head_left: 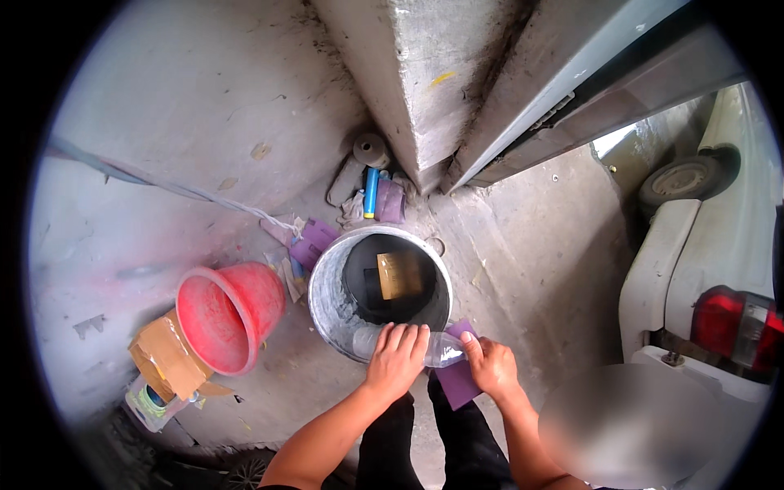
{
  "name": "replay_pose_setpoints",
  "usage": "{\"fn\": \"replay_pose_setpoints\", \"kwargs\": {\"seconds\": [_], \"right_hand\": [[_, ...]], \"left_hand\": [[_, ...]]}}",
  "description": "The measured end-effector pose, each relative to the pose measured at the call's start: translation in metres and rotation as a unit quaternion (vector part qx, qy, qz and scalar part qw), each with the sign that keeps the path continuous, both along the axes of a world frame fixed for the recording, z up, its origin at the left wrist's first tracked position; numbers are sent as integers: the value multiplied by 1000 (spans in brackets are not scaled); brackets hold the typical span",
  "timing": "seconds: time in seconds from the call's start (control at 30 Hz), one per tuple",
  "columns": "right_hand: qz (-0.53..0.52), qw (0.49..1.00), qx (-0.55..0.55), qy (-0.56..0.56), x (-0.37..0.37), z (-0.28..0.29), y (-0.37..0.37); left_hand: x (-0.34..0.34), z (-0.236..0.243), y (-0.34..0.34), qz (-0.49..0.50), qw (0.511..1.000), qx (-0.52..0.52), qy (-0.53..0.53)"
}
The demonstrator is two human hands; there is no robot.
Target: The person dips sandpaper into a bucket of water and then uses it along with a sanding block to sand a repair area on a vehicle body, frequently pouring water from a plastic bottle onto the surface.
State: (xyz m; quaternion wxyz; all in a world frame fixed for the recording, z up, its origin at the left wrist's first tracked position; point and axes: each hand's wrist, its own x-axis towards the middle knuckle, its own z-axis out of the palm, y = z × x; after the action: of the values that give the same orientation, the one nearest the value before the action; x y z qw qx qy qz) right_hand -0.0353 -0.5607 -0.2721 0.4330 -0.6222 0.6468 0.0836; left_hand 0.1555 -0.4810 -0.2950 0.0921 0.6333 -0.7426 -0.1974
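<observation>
A clear plastic bottle (443,350) lies sideways across the near rim of a round grey metal bin (320,304). My left hand (397,356) is closed over the bottle's body, fingers pointing toward the bin. At the bottle's narrower end, my right hand (491,365) is closed with its thumb on the plastic. A flat purple piece (457,384) sits beside and below the right hand; whether that hand also grips it I cannot tell. Down in the bin, a brown cardboard piece (398,275) rests on the dark bottom.
Left of the bin, a red plastic bucket (272,298) leans tilted by a cardboard box (169,351). Behind stand a blue tube (371,193), a grey roll (370,150) and purple scraps (314,242). A wall corner (420,90) rises beyond; a white vehicle (719,245) is at right.
</observation>
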Motion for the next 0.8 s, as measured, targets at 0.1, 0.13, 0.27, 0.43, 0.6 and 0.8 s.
{"fn": "replay_pose_setpoints", "kwargs": {"seconds": [0.1,0.13,0.27,0.43,0.6,0.8], "right_hand": [[32,986,-163,-3,15,-8,3],[49,974,-222,-12,21,-9,1],[243,924,-275,-104,31,-8,-17],[328,850,-356,-210,33,-22,-19],[274,860,-330,-277,62,-62,-12],[240,874,-353,-230,73,-124,2]], "left_hand": [[15,-25,-16,3,993,50,107],[23,-33,-19,6,988,71,136],[59,-51,-39,-8,971,162,174],[98,-88,-50,137,938,273,166],[111,-189,-43,464,794,241,310],[111,-305,-36,517,833,156,121]]}}
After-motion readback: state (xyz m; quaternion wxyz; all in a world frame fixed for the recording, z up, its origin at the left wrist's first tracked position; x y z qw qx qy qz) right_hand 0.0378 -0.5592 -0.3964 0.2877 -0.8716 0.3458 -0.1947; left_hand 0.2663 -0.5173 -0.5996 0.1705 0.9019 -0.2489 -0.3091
